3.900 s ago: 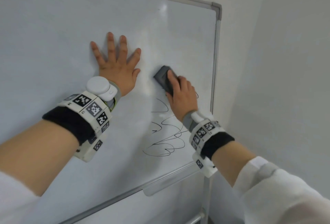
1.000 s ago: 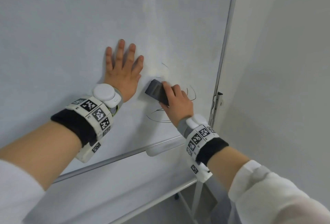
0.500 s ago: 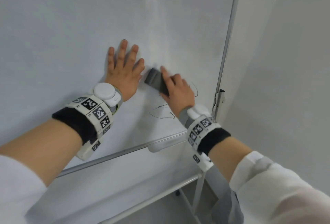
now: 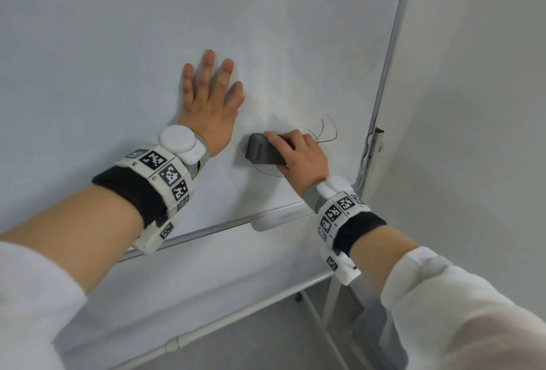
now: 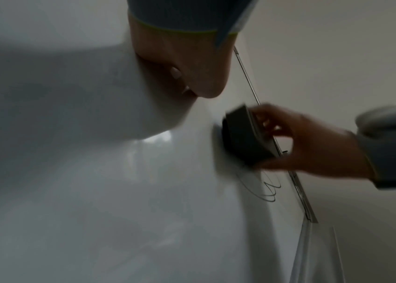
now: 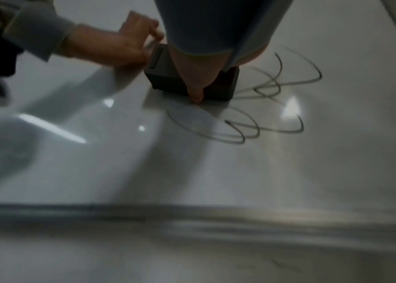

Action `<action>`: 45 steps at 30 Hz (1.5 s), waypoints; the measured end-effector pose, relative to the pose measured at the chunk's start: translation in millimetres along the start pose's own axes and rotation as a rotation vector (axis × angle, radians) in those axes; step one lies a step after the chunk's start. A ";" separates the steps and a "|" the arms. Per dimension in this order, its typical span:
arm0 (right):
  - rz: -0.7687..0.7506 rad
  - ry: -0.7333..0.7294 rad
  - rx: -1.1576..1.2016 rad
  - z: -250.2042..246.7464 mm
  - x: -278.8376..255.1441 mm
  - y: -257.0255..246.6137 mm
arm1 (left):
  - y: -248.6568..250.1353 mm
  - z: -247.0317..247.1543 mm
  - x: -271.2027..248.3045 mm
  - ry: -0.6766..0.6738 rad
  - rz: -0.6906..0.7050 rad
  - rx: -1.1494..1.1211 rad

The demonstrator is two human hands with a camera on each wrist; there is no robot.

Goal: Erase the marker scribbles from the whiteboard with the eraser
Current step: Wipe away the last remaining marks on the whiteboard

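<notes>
Low on the whiteboard (image 4: 118,44), near its right frame edge (image 4: 384,80), the right hand (image 4: 304,157) grips a dark grey eraser (image 4: 263,154), fingers curled over its top and thumb along its lower side, its felt face flat against the board. Thin black scribbles (image 6: 264,114) loop out below and to the right of the eraser; the wrist view is blurred, so I think, but can't be sure, that a line or two runs under it. Just to the left, the left hand (image 4: 209,109) lies flat on the board, fingers straight and slightly spread, holding nothing. Below both hands runs the marker tray (image 4: 274,219).
</notes>
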State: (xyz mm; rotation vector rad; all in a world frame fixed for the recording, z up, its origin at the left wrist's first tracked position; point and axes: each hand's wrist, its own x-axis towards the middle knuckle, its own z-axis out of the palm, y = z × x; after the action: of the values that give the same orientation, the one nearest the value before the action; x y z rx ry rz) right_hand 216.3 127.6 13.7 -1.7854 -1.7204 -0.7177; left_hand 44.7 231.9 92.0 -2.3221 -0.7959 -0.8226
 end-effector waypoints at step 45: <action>-0.067 -0.161 0.029 22.4 -40.1 54.1 | 5.3 25.2 -22.3 0.067 0.043 0.035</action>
State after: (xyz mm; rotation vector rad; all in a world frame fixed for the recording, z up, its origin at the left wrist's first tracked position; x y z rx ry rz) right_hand 269.0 113.9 -31.9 -1.8156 -1.8934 -0.5866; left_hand 43.3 237.0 58.4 -2.2605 -0.7232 -0.8565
